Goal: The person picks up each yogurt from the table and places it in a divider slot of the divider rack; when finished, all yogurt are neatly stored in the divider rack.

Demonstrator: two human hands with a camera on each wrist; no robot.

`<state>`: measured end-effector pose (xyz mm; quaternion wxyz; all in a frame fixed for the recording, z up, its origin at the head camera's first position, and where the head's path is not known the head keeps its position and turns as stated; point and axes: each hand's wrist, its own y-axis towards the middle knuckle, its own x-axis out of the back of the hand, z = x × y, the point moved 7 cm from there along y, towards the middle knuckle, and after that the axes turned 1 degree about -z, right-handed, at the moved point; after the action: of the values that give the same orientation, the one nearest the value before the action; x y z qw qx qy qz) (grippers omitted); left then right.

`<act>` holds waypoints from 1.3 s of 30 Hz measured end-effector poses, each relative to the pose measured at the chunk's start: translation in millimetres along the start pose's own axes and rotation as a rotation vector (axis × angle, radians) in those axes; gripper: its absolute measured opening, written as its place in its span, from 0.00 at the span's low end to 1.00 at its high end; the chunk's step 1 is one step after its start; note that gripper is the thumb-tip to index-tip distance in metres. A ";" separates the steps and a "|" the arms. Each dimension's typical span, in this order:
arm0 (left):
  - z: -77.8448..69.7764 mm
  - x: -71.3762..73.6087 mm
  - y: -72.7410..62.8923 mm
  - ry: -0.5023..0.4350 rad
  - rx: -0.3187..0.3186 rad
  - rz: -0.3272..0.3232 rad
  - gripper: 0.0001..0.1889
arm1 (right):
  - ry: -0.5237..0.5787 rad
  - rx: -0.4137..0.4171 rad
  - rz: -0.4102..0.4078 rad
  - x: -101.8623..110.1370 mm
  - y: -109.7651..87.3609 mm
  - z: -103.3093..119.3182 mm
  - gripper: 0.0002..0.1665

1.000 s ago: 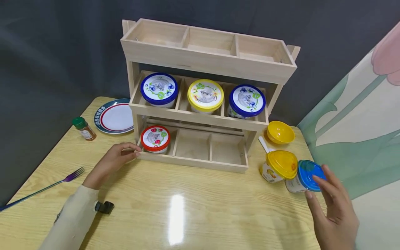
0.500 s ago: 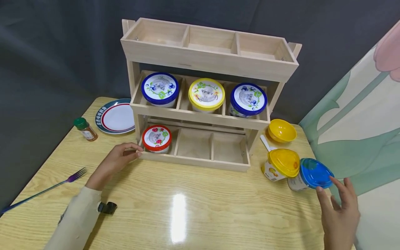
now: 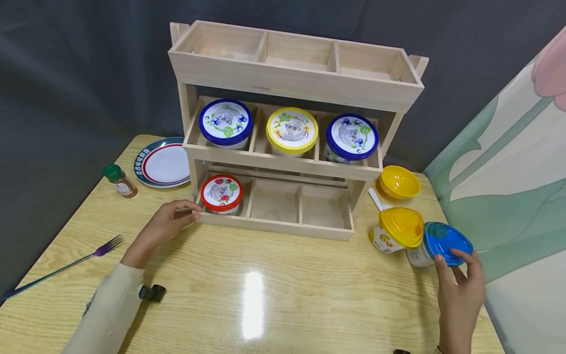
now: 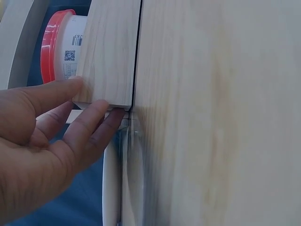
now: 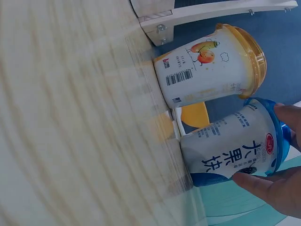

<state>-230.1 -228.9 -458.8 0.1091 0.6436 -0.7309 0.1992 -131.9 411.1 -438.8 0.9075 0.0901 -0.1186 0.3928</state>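
My left hand (image 3: 170, 221) holds the lower left front corner of a pale wooden rack (image 3: 283, 228); its fingertips touch the board's end in the left wrist view. A red-lidded tub (image 3: 221, 192) sits in the compartment beside it. At the right, my right hand (image 3: 462, 290) grips a blue-lidded cup (image 3: 446, 243) near its lid. The right wrist view shows this cup (image 5: 225, 146) between thumb and fingers, its base at the table. Beside it is a yellow-lidded cup (image 3: 400, 228). Two blue-lidded tubs and a yellow-lidded tub (image 3: 292, 131) fill the middle tier.
Behind the cups are a yellow bowl (image 3: 400, 182) and a white-handled utensil (image 3: 375, 197). To the left lie a plate (image 3: 168, 162), a green-capped spice jar (image 3: 120, 181) and a purple fork (image 3: 70, 264). Dark curtain hangs behind the rack.
My right hand first drew away to the right, then came back left onto the blue-lidded cup's lid. The left hand stays at the rack's corner.
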 end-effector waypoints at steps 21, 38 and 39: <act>4.3 -0.3 -1.3 -0.026 0.028 0.007 0.15 | 0.287 0.238 -0.244 32.0 -23.9 49.7 0.27; 1.9 -1.4 -1.7 -0.031 0.035 0.013 0.15 | 0.644 0.705 0.310 8.4 -94.0 121.8 0.23; 2.0 -1.4 -1.8 -0.030 0.037 0.012 0.15 | 0.657 0.729 0.337 6.1 -97.5 127.1 0.23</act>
<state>-228.0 -228.7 -460.8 0.0851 0.6438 -0.7326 0.2038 -74.6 316.8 -322.5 0.7307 0.2520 0.3043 0.5567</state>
